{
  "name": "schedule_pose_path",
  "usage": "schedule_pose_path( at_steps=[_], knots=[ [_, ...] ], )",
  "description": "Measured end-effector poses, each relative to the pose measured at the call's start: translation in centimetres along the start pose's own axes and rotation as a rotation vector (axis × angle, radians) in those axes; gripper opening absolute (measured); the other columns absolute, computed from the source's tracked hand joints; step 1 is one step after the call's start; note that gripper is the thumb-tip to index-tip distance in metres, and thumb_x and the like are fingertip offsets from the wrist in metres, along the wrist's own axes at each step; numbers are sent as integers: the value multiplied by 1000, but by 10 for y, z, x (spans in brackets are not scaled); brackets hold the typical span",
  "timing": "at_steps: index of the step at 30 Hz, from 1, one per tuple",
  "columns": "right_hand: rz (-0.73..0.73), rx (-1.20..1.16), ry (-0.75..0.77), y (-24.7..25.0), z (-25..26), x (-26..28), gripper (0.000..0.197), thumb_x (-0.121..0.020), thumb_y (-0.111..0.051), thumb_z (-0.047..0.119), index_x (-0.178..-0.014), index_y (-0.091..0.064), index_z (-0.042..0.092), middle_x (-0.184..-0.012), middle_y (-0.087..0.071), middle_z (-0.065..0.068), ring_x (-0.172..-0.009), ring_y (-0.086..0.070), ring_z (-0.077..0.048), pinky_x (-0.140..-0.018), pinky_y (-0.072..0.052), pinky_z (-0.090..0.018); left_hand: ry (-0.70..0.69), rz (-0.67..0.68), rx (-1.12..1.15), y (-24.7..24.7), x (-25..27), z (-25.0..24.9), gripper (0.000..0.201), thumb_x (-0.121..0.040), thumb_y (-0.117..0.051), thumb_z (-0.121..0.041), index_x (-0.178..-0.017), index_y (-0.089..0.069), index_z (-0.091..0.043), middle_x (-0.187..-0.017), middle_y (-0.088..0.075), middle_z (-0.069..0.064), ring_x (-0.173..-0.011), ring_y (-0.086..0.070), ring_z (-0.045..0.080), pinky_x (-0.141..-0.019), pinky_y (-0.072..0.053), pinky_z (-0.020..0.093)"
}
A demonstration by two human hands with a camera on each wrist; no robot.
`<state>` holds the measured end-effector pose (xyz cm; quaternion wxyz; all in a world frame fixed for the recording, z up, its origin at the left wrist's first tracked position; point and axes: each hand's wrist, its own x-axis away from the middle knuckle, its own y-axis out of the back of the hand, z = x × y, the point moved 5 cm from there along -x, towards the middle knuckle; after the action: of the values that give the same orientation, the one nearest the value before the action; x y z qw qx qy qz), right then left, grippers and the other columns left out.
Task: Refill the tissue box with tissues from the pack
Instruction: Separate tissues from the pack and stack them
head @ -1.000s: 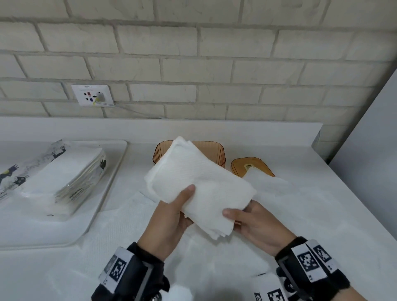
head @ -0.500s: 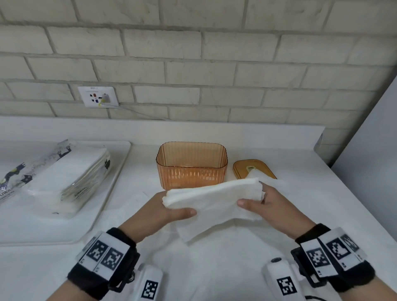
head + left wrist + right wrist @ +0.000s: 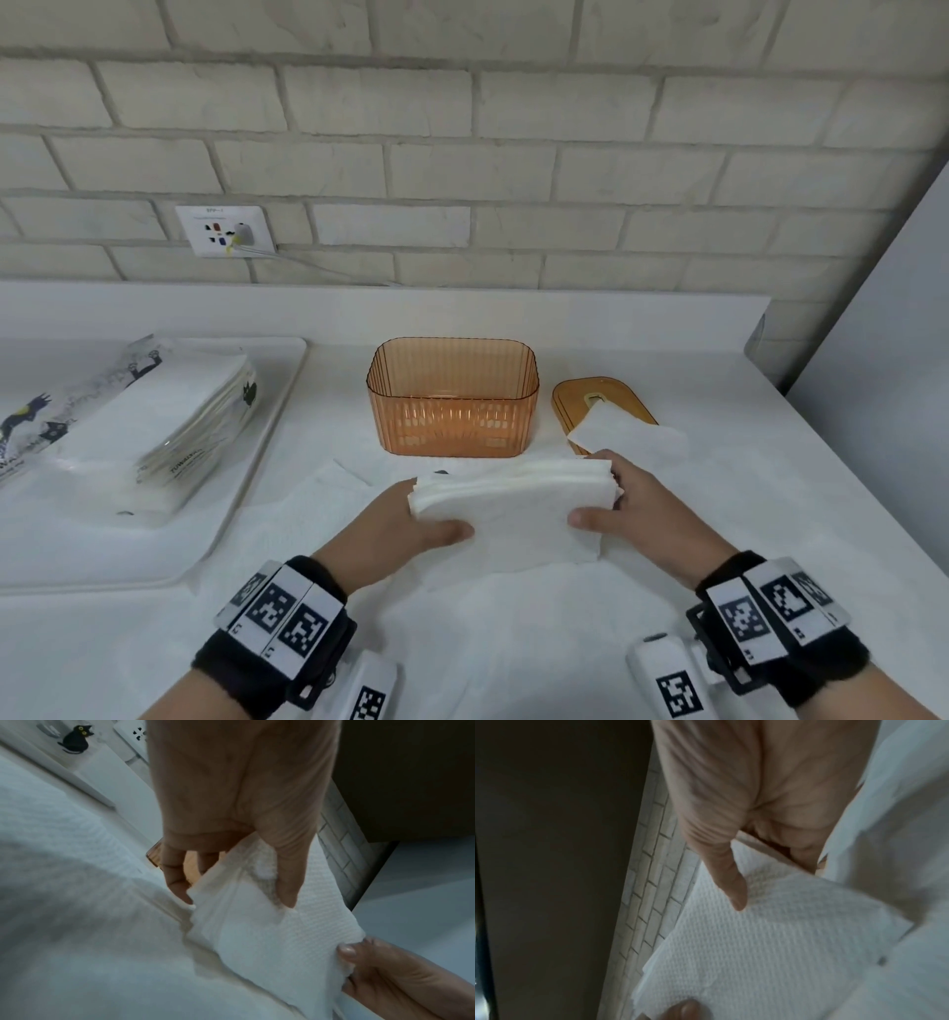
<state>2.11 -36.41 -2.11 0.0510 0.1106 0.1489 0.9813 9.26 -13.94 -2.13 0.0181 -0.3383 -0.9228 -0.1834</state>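
A folded stack of white tissues (image 3: pixel 513 506) is held level just in front of the orange ribbed tissue box (image 3: pixel 452 398), whose top is off and whose floor shows bare. My left hand (image 3: pixel 411 524) pinches the stack's left end, thumb on top. My right hand (image 3: pixel 621 506) pinches its right end the same way. The left wrist view shows the left hand (image 3: pixel 231 886) with thumb pressed on the stack (image 3: pixel 270 933). In the right wrist view the right hand (image 3: pixel 762 882) has its thumb on the textured sheet (image 3: pixel 770 943). The opened tissue pack (image 3: pixel 149 426) lies on a tray at the left.
The box's orange lid (image 3: pixel 601 403) lies right of the box with one tissue (image 3: pixel 626 437) draped over it. Loose tissues (image 3: pixel 318 514) are spread on the white counter under my hands. The white tray (image 3: pixel 257 462) sits left. A brick wall with a socket (image 3: pixel 223 231) stands behind.
The stack went from raised and tilted in front of the box to lowered and level, held by both ends. My hands moved apart and down toward the counter.
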Motion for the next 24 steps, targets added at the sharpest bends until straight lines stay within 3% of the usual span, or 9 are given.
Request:
schedule_pose_path(
  at_steps=[3, 6, 11, 14, 16, 17, 19, 21, 24],
  knots=[
    [52, -3, -35, -6, -8, 2, 48, -78, -71, 4, -119, -54, 21, -113, -67, 2, -103, -65, -11, -89, -52, -27, -7, 18, -4, -3, 1, 2, 22, -81, -74, -16, -101, -65, -20, -92, -73, -13, -86, -69, 5, -76, -52, 18],
    [3, 9, -1, -8, -1, 2, 37, -82, -68, 7, -112, -58, 25, -110, -69, 4, -104, -64, -13, -93, -51, -32, -25, -5, 29, -4, 2, -1, 25, -81, -74, -15, -105, -66, -21, -98, -74, -8, -90, -70, 8, -79, -54, 22],
    [-45, -87, 117, 4, 20, 5, 38, -81, -68, 5, -110, -55, 25, -107, -68, 3, -100, -65, -10, -88, -52, -28, -150, -236, 119, 10, 9, -9, 32, -76, -79, -24, -105, -65, -30, -101, -72, -13, -90, -68, 3, -74, -54, 19],
    [1, -70, 32, -3, 2, 4, 47, -77, -71, 1, -115, -50, 20, -109, -65, -3, -102, -64, -17, -87, -51, -28, -78, -160, 22, 9, 7, 5, 40, -68, -81, -34, -103, -63, -33, -102, -69, -9, -89, -65, 4, -77, -54, 23],
    [6, -38, 23, -9, -6, 1, 49, -79, -69, 0, -116, -51, 26, -112, -65, 3, -105, -62, -11, -88, -49, -23, -23, -61, -46, 2, 5, 12, 36, -78, -77, -24, -110, -62, -31, -105, -70, -14, -95, -65, -1, -88, -52, 22],
    [6, -40, 31, -11, -6, 0, 48, -80, -68, -1, -116, -53, 28, -112, -66, 6, -105, -62, -7, -89, -49, -21, -16, -42, -44, 1, 5, 12, 34, -81, -74, -19, -110, -61, -32, -104, -71, -19, -96, -64, -5, -87, -51, 16],
    [-1, -32, 50, -13, -1, -1, 42, -83, -66, 1, -114, -57, 27, -111, -67, 8, -106, -61, -4, -94, -47, -21, -56, -32, -44, 0, 5, 7, 35, -84, -71, -13, -109, -60, -35, -104, -67, -31, -97, -61, -12, -81, -46, 5],
    [-11, -5, 82, -10, 7, 1, 37, -84, -64, 4, -110, -58, 29, -109, -68, 9, -104, -61, -1, -93, -47, -19, -120, -56, -48, 1, 4, 2, 37, -85, -70, -11, -112, -60, -35, -110, -64, -32, -103, -60, -11, -84, -43, 4],
    [-21, 8, 146, -4, 15, 3, 35, -85, -63, 3, -109, -58, 28, -107, -68, 9, -97, -62, 4, -82, -48, -10, -171, -119, -18, 7, 5, -4, 35, -84, -70, -14, -109, -62, -37, -110, -64, -31, -103, -60, -9, -86, -43, 6]
  ],
)
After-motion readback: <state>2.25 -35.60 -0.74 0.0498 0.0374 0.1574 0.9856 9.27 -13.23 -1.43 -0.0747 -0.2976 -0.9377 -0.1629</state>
